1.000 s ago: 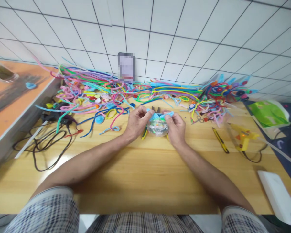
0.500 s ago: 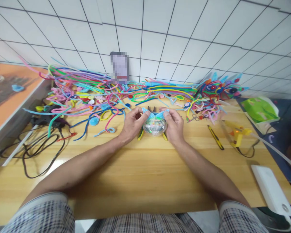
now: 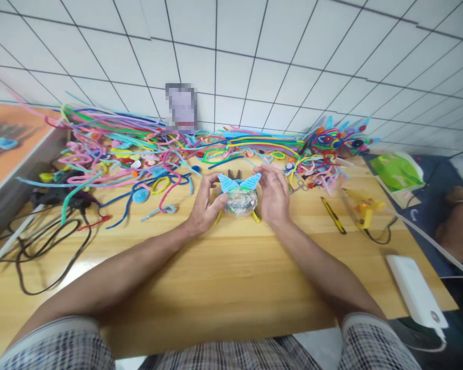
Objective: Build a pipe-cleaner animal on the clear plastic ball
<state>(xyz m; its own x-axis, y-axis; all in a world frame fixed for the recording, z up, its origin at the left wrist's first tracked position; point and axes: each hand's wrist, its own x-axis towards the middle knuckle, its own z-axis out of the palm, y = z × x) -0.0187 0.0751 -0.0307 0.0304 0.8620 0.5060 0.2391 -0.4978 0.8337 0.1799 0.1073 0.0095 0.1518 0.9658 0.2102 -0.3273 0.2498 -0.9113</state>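
A clear round ball (image 3: 240, 204) with two light-blue pointed ears (image 3: 250, 182), which look wound from pipe cleaner, is in the middle of the table. My left hand (image 3: 205, 205) holds its left side, thumb against the ball and fingers curled behind the left ear. Just right of the ball, my right hand (image 3: 273, 198) is open, its fingers loosely bent and apart from the ears. Pliers lie beneath or behind the ball; their dark jaws (image 3: 234, 175) and yellow handle ends (image 3: 256, 217) stick out around it.
Pipe cleaners (image 3: 119, 128) heap along the wall, with finished colourful pieces (image 3: 337, 141) at right. A yellow cutter (image 3: 334, 216), a yellow glue gun (image 3: 366, 209) and a white power bank (image 3: 415, 290) lie rightward. Black cables (image 3: 54, 246) coil left. Another person's arm (image 3: 457, 226) shows far right.
My right hand has let go of the right ear and opened to the right. My left hand has slid from the left ear down to the ball's side. The view has shifted slightly.
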